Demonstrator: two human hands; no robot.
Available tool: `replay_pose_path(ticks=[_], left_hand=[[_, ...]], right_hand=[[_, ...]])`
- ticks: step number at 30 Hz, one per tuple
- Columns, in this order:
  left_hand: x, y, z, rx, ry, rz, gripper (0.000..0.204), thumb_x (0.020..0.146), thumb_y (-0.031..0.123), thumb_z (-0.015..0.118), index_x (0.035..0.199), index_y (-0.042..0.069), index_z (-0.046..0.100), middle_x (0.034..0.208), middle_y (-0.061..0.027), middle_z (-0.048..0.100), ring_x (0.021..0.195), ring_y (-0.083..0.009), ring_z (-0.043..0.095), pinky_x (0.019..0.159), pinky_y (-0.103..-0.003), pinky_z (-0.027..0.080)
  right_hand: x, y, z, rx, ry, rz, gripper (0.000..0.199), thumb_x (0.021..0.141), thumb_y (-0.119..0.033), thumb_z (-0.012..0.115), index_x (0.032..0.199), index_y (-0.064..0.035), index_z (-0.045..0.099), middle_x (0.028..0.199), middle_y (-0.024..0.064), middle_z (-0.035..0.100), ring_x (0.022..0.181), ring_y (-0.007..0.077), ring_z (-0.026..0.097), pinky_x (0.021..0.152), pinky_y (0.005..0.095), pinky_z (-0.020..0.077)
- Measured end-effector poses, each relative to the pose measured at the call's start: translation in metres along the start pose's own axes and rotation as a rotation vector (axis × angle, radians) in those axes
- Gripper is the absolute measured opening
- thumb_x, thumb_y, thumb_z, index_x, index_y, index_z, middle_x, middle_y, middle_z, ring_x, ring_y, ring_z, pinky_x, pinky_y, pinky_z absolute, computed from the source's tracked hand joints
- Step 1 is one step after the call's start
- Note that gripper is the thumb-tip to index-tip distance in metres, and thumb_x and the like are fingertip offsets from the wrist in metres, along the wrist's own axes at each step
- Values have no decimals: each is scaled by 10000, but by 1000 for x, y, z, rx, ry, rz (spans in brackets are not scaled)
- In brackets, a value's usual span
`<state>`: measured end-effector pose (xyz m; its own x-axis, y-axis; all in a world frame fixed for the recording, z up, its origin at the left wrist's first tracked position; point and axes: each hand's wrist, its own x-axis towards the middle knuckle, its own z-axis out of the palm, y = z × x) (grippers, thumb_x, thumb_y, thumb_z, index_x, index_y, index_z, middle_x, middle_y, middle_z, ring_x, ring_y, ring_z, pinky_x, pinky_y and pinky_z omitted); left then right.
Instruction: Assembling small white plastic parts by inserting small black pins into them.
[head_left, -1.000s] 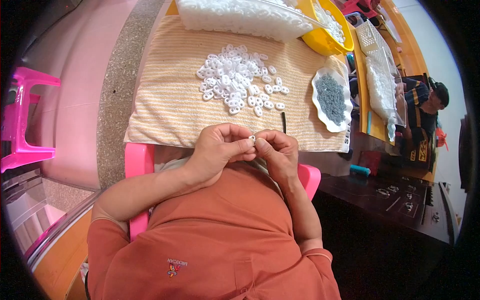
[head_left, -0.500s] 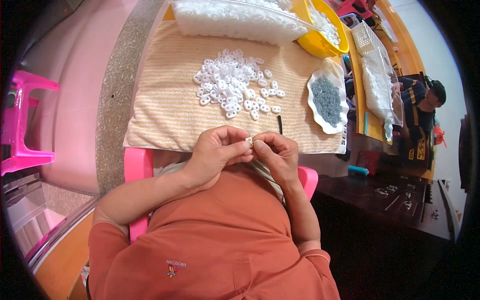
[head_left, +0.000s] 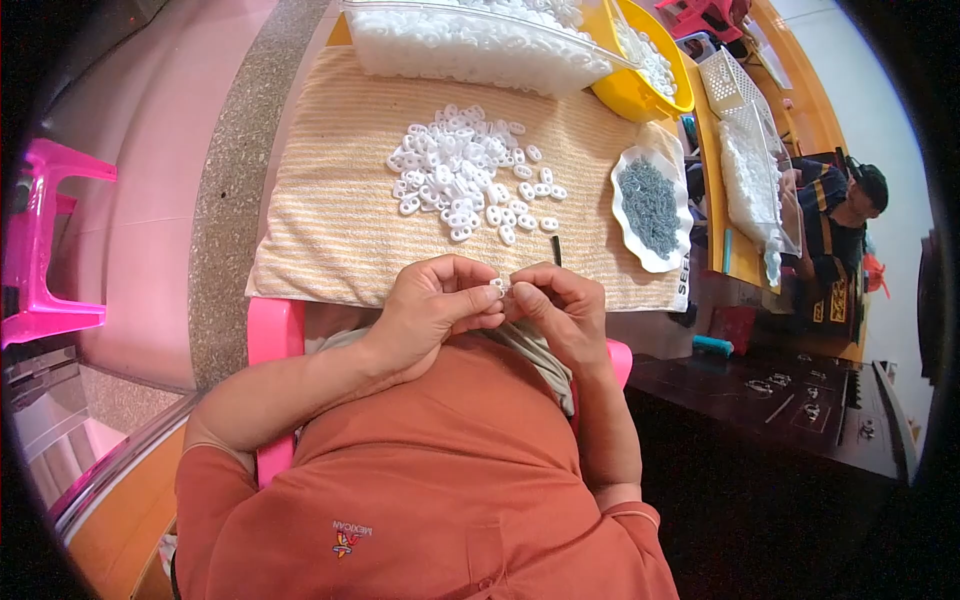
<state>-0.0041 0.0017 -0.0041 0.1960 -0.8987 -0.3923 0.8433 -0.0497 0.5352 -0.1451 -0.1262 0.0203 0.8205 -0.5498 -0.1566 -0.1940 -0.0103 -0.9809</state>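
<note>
Above my lap, at the towel's near edge, my left hand (head_left: 432, 305) pinches a small white plastic two-hole piece (head_left: 497, 284) between thumb and fingers. Just to its right, my right hand (head_left: 565, 312) is closed in a pinch, thumb against forefinger. Whatever sits in that pinch is too small to make out. Beyond both hands lies a loose pile of white two-hole pieces (head_left: 440, 170) on the striped towel (head_left: 330, 200). A short black stick (head_left: 557, 250) rests on the towel just past my right hand.
A white scalloped dish (head_left: 626, 222) of small grey parts (head_left: 650, 205) stands at the right. Along the back are a clear bin (head_left: 470, 60) of white pieces and a yellow basin (head_left: 635, 95). A pink stool (head_left: 45, 240) is at left; another person (head_left: 840, 210) sits far right.
My right hand has drawn slightly to the right, leaving a small gap from the white piece. My left hand keeps its pinch almost in place.
</note>
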Motion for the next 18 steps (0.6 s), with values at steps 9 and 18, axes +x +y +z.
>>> replay_pose_path(ticks=[9,18], left_hand=[[1,0,-1,-15,-10,-8,145,868,20,626,1006,23,584,898,-49,630,811,-137,643,756,-300,578],[1,0,-3,-20,-12,-7,147,864,19,630,1004,24,588,901,-54,637,806,-138,648,752,-307,579]], right_hand=[[39,-1,-23,-708,183,-408,145,795,-4,666,938,-14,641,851,96,633,669,186,606,595,287,474],[55,-8,-18,-1074,217,-370,128,791,-141,686,890,-61,667,839,89,606,737,296,619,636,379,481]])
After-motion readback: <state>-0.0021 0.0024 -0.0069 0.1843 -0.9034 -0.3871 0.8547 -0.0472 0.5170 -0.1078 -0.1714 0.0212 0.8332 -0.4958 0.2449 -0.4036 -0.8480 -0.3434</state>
